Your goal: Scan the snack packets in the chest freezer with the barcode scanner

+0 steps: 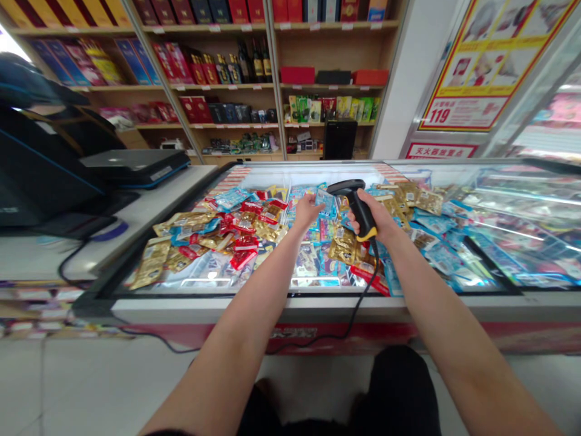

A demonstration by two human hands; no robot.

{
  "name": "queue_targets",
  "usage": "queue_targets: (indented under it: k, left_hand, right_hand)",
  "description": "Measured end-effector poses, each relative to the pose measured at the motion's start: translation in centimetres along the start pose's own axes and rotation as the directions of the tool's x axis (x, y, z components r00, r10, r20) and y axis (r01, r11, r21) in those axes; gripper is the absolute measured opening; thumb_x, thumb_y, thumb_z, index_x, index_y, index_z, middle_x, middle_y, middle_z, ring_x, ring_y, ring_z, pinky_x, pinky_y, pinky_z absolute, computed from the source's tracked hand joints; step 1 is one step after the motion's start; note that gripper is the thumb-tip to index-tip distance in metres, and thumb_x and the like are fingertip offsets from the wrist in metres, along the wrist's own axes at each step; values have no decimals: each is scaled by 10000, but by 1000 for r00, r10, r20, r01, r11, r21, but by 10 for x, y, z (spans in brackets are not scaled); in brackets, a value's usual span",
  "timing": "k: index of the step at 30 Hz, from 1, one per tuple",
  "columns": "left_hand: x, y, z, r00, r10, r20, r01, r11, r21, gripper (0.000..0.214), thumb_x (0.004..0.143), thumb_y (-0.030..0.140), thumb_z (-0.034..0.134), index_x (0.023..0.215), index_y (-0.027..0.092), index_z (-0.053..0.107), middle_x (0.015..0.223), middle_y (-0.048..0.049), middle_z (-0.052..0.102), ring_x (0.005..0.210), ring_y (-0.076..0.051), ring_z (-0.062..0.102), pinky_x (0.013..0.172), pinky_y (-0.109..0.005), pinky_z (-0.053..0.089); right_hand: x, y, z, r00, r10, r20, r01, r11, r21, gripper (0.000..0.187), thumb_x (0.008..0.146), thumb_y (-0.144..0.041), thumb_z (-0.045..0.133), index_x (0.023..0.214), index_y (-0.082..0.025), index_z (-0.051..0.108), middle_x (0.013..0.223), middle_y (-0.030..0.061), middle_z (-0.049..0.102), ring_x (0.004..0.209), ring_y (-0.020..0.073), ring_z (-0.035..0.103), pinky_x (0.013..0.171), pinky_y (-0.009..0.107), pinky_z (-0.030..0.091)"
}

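My right hand (pixel 377 217) is wrapped round the handle of a black and yellow barcode scanner (pixel 358 206), its head tilted left toward my other hand. Between the fingers of my left hand (pixel 308 209) is a light blue packet (pixel 325 201), held just in front of the scanner head. Below both hands, gold packets (pixel 344 245), red packets (pixel 245 249) and blue packets (pixel 433 223) lie in loose heaps on the glass top of a chest freezer (pixel 267 301). The scanner's black cord (pixel 363 297) hangs down over the freezer's front edge.
On the left, a counter (pixel 149 200) carries a flat black scale (pixel 136 165) and a dark checkout machine (pixel 40 169). Shelves (pixel 240 88) of boxes and bottles stand behind the freezer. The cord trails left near the floor. A poster (pixel 494 60) hangs at the right.
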State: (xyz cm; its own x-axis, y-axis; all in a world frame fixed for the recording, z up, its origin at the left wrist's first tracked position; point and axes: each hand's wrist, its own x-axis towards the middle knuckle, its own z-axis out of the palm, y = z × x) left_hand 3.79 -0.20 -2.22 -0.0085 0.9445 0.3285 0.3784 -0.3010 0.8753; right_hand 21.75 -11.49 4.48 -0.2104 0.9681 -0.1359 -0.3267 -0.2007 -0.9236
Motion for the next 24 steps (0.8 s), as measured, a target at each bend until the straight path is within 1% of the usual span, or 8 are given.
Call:
queue_targets:
  k: [6, 11, 15, 19, 24]
  left_hand:
    - [1, -1, 1, 1000, 10, -6, -11, 999, -46, 226, 656, 224, 704, 866, 159, 650, 850, -21, 694, 841, -192, 642, 820, -328, 490]
    - [-3, 6, -2, 1000, 20, 3, -20, 1000, 24, 168, 670, 225, 700, 818, 159, 654, 794, -15, 673, 803, -187, 625, 803, -319, 481]
    - [-2, 7, -1, 1000, 26, 18, -27, 998, 56, 160, 682, 231, 700, 815, 157, 651, 834, -28, 687, 850, -190, 634, 821, -306, 476]
    - [2, 4, 3, 1000, 18, -17, -17, 999, 30, 214, 696, 220, 693, 894, 159, 641, 862, -34, 693, 869, -197, 644, 829, -318, 486]
    - [2, 8, 1, 997, -4, -77, 7, 1000, 29, 272, 696, 202, 703, 955, 166, 628, 893, -43, 699, 886, -206, 652, 841, -325, 494]
  right_hand:
    - [0, 0, 0, 1000, -21, 7, 21, 1000, -7, 388, 991, -538, 458, 915, -177, 580, 541, 10, 596, 365, 137, 537, 328, 240, 465]
    - [1, 1, -1, 999, -32, 20, 32, 999, -11, 379, 1002, -515, 439, 922, -174, 582, 547, 12, 600, 364, 139, 543, 325, 240, 468]
    - [2, 2, -1, 1000, -17, 23, 17, 1000, -9, 383, 989, -529, 463, 911, -175, 585, 549, 18, 603, 365, 138, 540, 326, 240, 468]
    - [1, 1, -2, 1000, 5, 21, -4, 1000, -2, 397, 979, -554, 472, 920, -181, 595, 552, 15, 604, 365, 133, 536, 326, 234, 459]
    - [-1, -2, -1, 999, -27, 45, 28, 999, -21, 430, 940, -601, 523, 933, -179, 609, 554, 8, 599, 373, 130, 538, 341, 233, 462]
